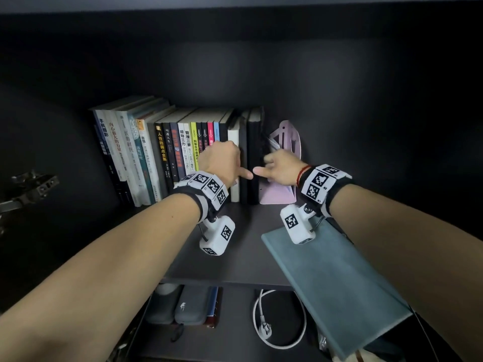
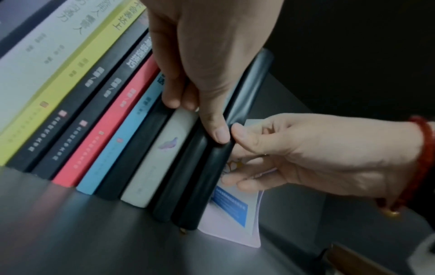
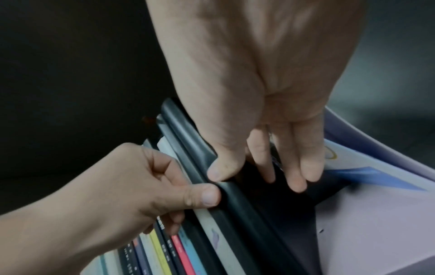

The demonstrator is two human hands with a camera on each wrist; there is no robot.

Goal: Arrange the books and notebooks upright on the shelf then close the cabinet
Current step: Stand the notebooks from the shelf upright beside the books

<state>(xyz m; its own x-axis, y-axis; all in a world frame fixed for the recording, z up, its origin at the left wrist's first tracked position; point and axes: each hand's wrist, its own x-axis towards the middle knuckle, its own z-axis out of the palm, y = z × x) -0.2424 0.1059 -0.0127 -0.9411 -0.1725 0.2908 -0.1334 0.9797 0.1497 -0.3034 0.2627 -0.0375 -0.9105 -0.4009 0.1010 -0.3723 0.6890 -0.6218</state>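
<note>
Both our hands meet at the black notebook, upright at the right end of the book row. Left wrist view: our left hand grips neighbouring spines. Right wrist view: our right hand presses straight fingers against its cover.

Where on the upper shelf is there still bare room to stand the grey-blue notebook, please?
Bare shelf board lies in front of the upright books, left of the flat grey-blue notebook. Right of the lilac bookend the shelf looks dark and free. Around the black notebooks it is crowded: left hand and right hand are there.
</note>
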